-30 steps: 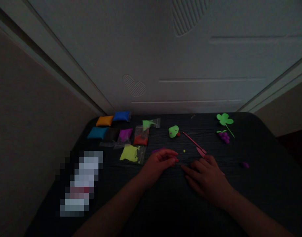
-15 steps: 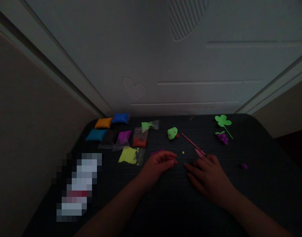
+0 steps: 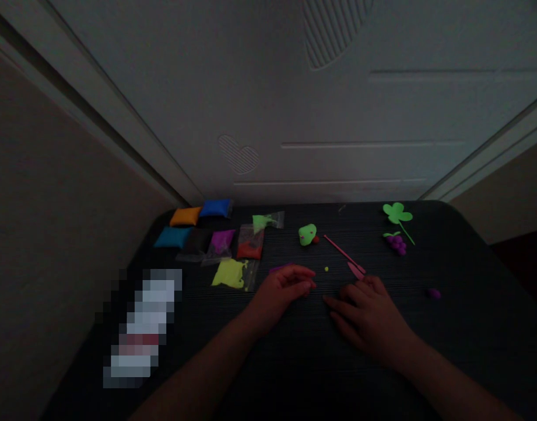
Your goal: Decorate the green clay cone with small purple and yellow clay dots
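My left hand (image 3: 286,290) rests on the dark tabletop with its fingers loosely curved and a gap between thumb and index finger; I see nothing in it. Partly hidden behind it lies a flat purple piece (image 3: 281,269). My right hand (image 3: 369,318) is palm down, fingers stretched toward the left, the index fingertip at the tabletop. Whether anything tiny is under that fingertip I cannot tell. Just beyond its knuckles lies a pink modelling tool (image 3: 355,271), beside a thin pink stick (image 3: 341,251). A tiny yellow clay ball (image 3: 326,269) sits between and beyond the hands.
Bags of coloured clay, including yellow (image 3: 230,275), red (image 3: 250,242) and blue (image 3: 216,208), lie at the left. Further back are a green clay shape with red bits (image 3: 307,234), a green four-leaf shape (image 3: 397,213) and purple clay grapes (image 3: 396,244). A purple lump (image 3: 434,293) lies right.
My right hand has slid slightly left and toward me, its index fingertip farther from the yellow ball. The left hand stays nearly as it was.
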A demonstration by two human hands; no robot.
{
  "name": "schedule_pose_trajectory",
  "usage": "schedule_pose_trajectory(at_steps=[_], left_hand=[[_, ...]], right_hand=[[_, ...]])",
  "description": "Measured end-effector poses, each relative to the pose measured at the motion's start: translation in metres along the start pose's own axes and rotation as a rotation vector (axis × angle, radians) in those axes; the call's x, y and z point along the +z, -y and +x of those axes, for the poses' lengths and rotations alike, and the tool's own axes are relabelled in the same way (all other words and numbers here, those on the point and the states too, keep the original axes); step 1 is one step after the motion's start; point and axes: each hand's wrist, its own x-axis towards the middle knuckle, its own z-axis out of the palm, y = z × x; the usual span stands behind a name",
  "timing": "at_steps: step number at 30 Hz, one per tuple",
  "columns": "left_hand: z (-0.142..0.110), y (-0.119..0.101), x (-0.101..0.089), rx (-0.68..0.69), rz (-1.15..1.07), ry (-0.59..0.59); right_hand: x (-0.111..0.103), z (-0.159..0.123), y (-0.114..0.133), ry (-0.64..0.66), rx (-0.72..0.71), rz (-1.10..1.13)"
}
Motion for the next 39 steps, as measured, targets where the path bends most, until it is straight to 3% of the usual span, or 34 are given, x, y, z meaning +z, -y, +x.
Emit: schedule_pose_trajectory(at_steps=[26,33,39], left_hand=[[-0.001,-0.002,0.001,0.002,-0.003,-0.003],[-0.001,-0.002,0.002,-0.007,-0.005,-0.014],[-0.001,-0.002,0.001,-0.013,0.001,-0.012]], right_hand=[[-0.006,-0.001,-0.001,0.028,0.002,0.008],[-0.007,-0.004,-0.010,-0.114,0.036,0.048],[-0.007,-0.002,-0.022,-0.141,0.080,0.056]])
